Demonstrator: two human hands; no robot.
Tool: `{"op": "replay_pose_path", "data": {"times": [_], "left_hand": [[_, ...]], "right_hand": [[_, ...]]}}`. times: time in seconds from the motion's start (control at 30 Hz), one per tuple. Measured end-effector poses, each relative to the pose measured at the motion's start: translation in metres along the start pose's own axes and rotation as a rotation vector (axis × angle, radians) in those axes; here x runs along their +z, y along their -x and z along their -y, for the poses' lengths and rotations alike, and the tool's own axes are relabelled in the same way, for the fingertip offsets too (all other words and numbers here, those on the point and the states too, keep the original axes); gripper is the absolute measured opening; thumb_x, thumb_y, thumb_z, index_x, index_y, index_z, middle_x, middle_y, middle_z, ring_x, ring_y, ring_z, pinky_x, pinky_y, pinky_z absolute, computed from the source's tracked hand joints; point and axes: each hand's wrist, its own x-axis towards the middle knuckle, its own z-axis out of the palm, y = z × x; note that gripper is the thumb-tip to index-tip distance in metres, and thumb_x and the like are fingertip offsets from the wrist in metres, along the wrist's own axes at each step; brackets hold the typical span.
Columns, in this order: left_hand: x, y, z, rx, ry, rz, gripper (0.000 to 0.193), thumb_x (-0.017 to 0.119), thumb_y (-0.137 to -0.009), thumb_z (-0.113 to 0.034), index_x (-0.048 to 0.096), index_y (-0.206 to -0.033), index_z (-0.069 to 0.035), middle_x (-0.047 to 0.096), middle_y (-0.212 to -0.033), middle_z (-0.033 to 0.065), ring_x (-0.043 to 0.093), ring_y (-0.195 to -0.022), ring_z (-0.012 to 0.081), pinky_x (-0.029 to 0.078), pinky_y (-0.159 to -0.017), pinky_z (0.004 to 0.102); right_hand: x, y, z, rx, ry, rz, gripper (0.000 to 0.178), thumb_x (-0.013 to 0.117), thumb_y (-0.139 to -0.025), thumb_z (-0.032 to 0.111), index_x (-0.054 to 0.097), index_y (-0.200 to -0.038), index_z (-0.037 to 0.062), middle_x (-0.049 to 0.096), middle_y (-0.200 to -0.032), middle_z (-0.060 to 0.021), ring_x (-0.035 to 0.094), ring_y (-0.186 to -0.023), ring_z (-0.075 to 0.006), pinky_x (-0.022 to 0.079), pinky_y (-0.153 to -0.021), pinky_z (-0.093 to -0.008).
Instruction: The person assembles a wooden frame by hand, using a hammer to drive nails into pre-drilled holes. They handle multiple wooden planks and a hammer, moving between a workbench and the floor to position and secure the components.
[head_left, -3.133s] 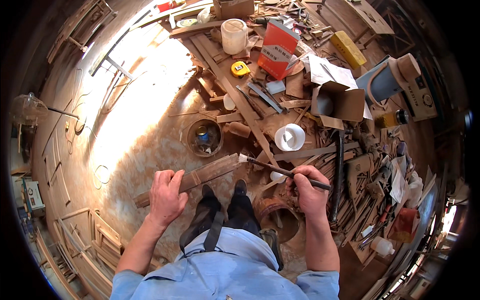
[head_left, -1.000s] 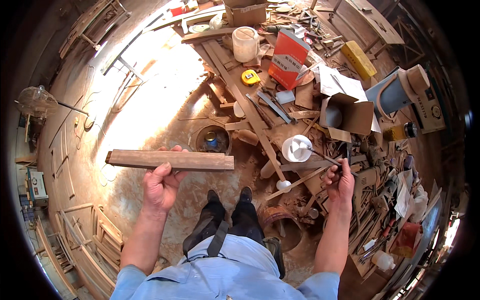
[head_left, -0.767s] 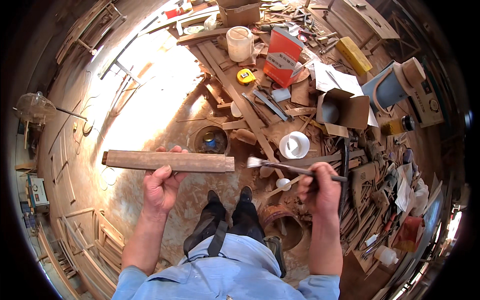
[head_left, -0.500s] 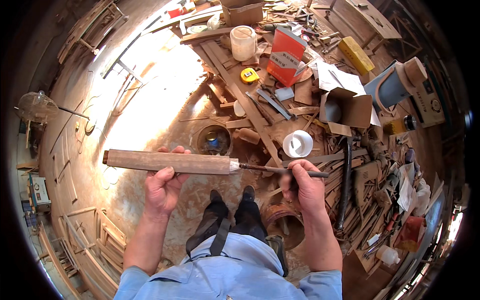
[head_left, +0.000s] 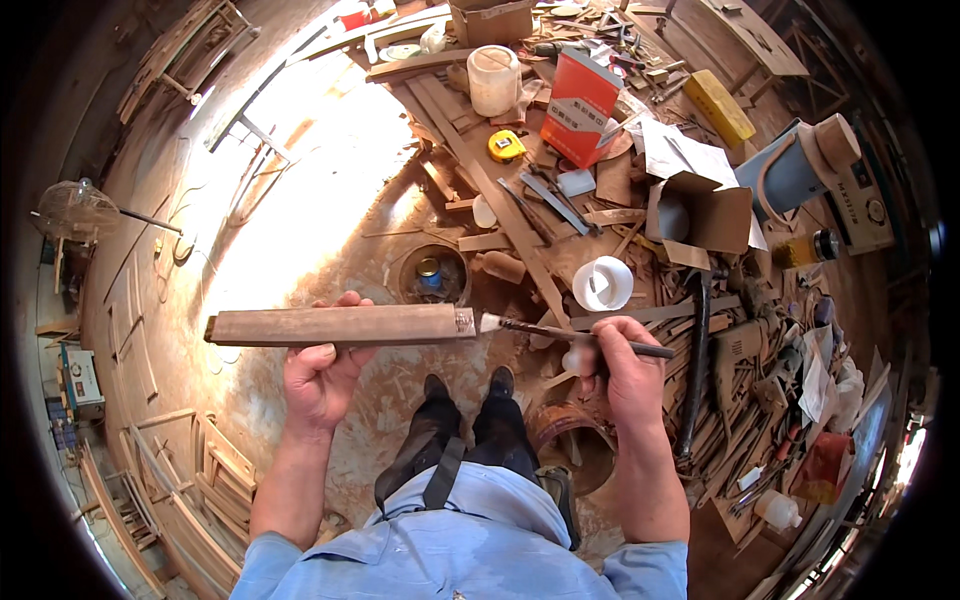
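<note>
A long brown wooden bar (head_left: 340, 325) lies level across my left hand (head_left: 322, 385), gripped near its left half with the thumb in front and fingers behind. Pale marks show at its right end. My right hand (head_left: 630, 375) pinches the dark handle of a slim paintbrush (head_left: 545, 329). Its whitish bristles point left and sit close beside the bar's right end; whether they touch it I cannot tell. Just beyond the right hand stands a white plastic tub (head_left: 603, 284) with something pale inside.
Wood offcuts and tools cover the bench on the right, with a red and white tin (head_left: 580, 108), a yellow tape measure (head_left: 506, 146), a cardboard box (head_left: 735, 222) and a hammer (head_left: 697, 370). A bucket (head_left: 580, 440) stands by my feet. A wire-caged fan (head_left: 75, 210) is far left.
The brush has drawn back to the right, from the bar's end face to just off it. The bar has turned a little, with its right end showing differently. Both hands keep their holds.
</note>
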Motion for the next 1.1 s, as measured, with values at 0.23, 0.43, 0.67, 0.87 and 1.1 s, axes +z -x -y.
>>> {"op": "replay_pose_path", "data": {"times": [0.23,0.43,0.67,0.87,1.1], "left_hand": [[-0.028,-0.01,0.008,0.102,0.047,-0.33,0.032,0.066,-0.088,-0.011,0.055,-0.117,-0.007,0.063,-0.116,0.0121,0.061,-0.111,0.027,0.056,-0.092,0.0478],[-0.026,-0.017,0.019,0.096,-0.066,-0.544,0.024,0.07,-0.088,-0.015,0.056,-0.106,-0.009,0.066,-0.099,0.0043,0.068,-0.09,0.0207,0.062,-0.077,0.0392],[-0.027,-0.013,0.023,0.056,-0.115,-0.503,0.018,0.067,-0.09,-0.017,0.056,-0.104,-0.012,0.066,-0.095,0.0031,0.069,-0.084,0.0195,0.063,-0.073,0.0389],[-0.02,-0.013,0.027,0.052,-0.214,-0.506,0.019,0.066,-0.091,-0.019,0.056,-0.106,-0.012,0.066,-0.097,0.0046,0.069,-0.085,0.019,0.064,-0.07,0.0397],[-0.023,-0.017,0.025,0.038,-0.282,-0.502,0.026,0.064,-0.092,-0.02,0.052,-0.113,-0.011,0.065,-0.1,0.0054,0.068,-0.086,0.0183,0.064,-0.067,0.0385]], "right_hand": [[-0.003,0.026,-0.019,-0.238,-0.303,0.092,0.015,0.049,-0.095,0.006,0.058,-0.101,-0.0042,0.063,-0.081,-0.0161,0.061,-0.062,-0.0189,0.051,-0.051,-0.0283],[0.014,0.029,-0.037,-0.335,-0.224,0.204,0.014,0.053,-0.094,0.004,0.059,-0.101,-0.0065,0.062,-0.086,-0.0159,0.062,-0.068,-0.0189,0.052,-0.056,-0.0284],[0.026,0.019,-0.039,-0.263,-0.007,0.227,0.012,0.052,-0.093,0.001,0.062,-0.096,-0.0047,0.062,-0.082,-0.0116,0.058,-0.062,-0.0137,0.048,-0.054,-0.0244],[0.027,0.015,-0.032,-0.321,0.213,0.254,0.012,0.05,-0.09,-0.004,0.062,-0.091,-0.0057,0.061,-0.076,-0.0088,0.056,-0.057,-0.0101,0.044,-0.052,-0.022],[0.024,0.017,-0.031,-0.435,0.33,0.24,0.002,0.062,-0.085,-0.002,0.062,-0.086,-0.0017,0.061,-0.073,-0.0083,0.058,-0.061,-0.0153,0.045,-0.055,-0.0269]]}}
